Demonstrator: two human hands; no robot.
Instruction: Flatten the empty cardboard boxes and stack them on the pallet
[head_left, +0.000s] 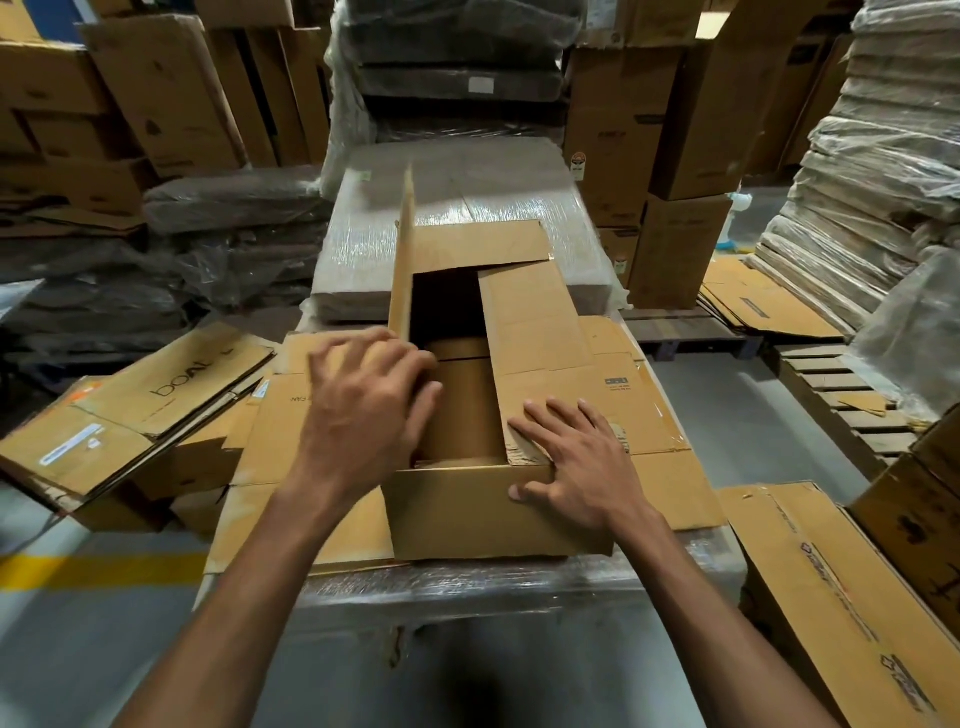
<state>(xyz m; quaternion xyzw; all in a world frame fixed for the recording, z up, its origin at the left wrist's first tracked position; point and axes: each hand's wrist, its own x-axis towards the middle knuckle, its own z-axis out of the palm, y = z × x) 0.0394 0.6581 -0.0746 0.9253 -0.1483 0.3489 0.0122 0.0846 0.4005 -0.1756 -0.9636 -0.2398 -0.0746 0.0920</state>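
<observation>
**Open box on the wrapped stack, both hands spread**

Head view: A box (467, 514) stands open-topped in the middle, resting on flat boxes (280, 431) that lie over a film-wrapped stack (467, 587). Its left flap (402, 275) stands upright. Its right flap (530, 353) is folded down over the opening, and a far flap lies partly under it. The inside is dark, with brown card showing at the bottom.

The left hand (363, 405) is blurred, its fingers spread wide and slightly bent, at the foot of the left flap. It grips nothing that can be seen, and whether it touches the flap cannot be told. The right hand (576, 467) lies flat with fingers splayed on the near end of the right flap, the thumb on the top edge of the box's near wall.

Behind the box lies a wrapped bundle (467, 197). To the left, more flattened cartons (171, 384) lie in a loose pile, one printed "boAt". To the right, a wooden pallet (841, 405) sits on the floor, well apart from the box. A yellow line (104, 569) marks the floor at lower left.
</observation>
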